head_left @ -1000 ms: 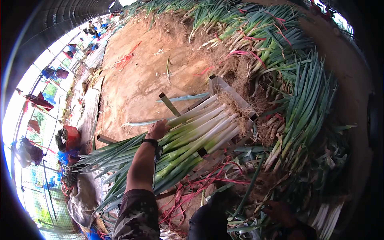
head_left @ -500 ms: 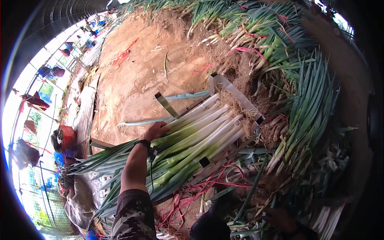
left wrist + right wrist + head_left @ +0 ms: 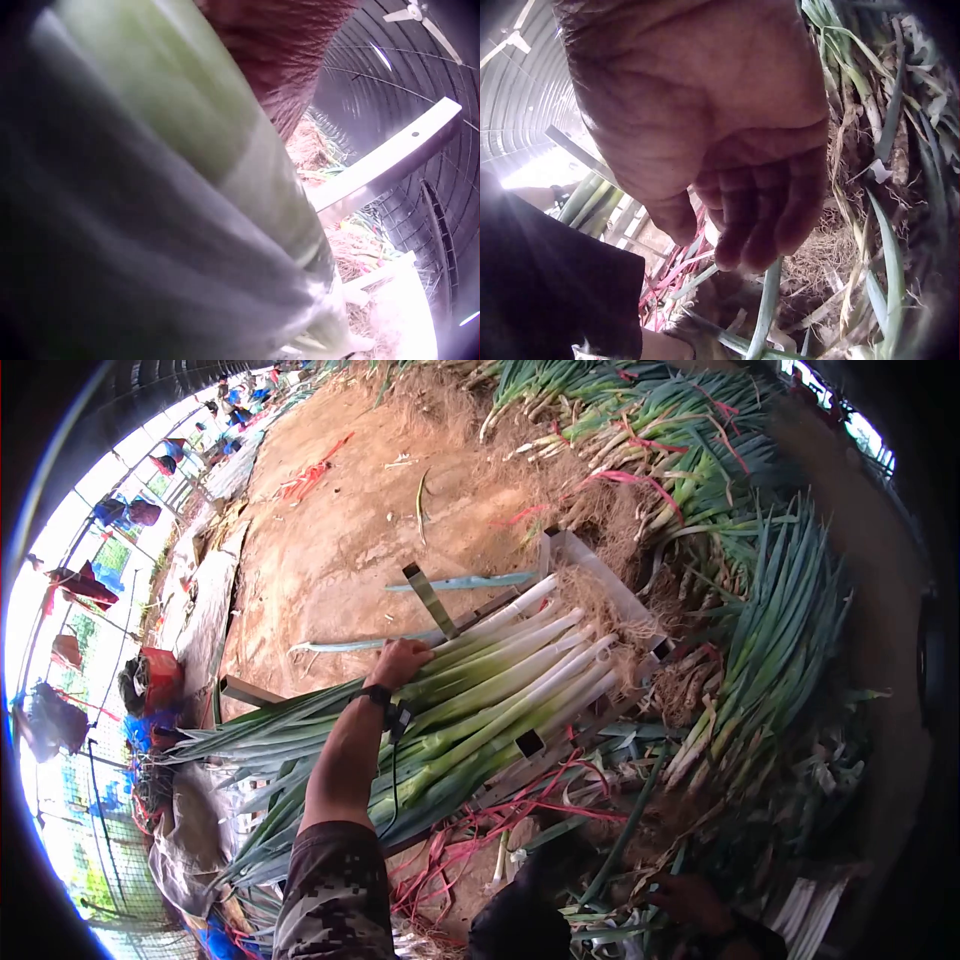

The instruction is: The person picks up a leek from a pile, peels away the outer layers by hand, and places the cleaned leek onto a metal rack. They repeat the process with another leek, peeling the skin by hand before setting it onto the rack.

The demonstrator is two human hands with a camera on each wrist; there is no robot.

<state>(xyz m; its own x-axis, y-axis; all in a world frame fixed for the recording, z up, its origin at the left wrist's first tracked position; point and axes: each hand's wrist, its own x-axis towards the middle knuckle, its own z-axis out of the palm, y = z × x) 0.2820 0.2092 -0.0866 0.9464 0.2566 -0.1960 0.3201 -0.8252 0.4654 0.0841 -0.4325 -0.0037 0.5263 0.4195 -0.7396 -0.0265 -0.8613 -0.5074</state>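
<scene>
Large green onions [image 3: 520, 670] with white shanks lie side by side in a metal frame [image 3: 600, 575] with short upright posts, their roots against its far-right end. My left hand [image 3: 402, 662] grips the stalks at the far edge of this layer, near an upright post. In the left wrist view a green stalk [image 3: 172, 97] fills much of the picture beside the hand, and the fingertips are hidden. My right hand [image 3: 712, 127] hangs with loosely bent fingers and holds nothing, above loose leaves and roots [image 3: 825, 247] on the ground.
Tied bunches of green onions [image 3: 780, 620] lie along the right side and back. Pink ties [image 3: 470, 835] are tangled on the ground before the frame. Bare brown ground [image 3: 320, 560] spreads behind it. A red container [image 3: 160, 678] stands at left by the netting.
The head view has shifted slightly. My left hand stays on the far edge of the green onions, and my right hand remains low at the right.
</scene>
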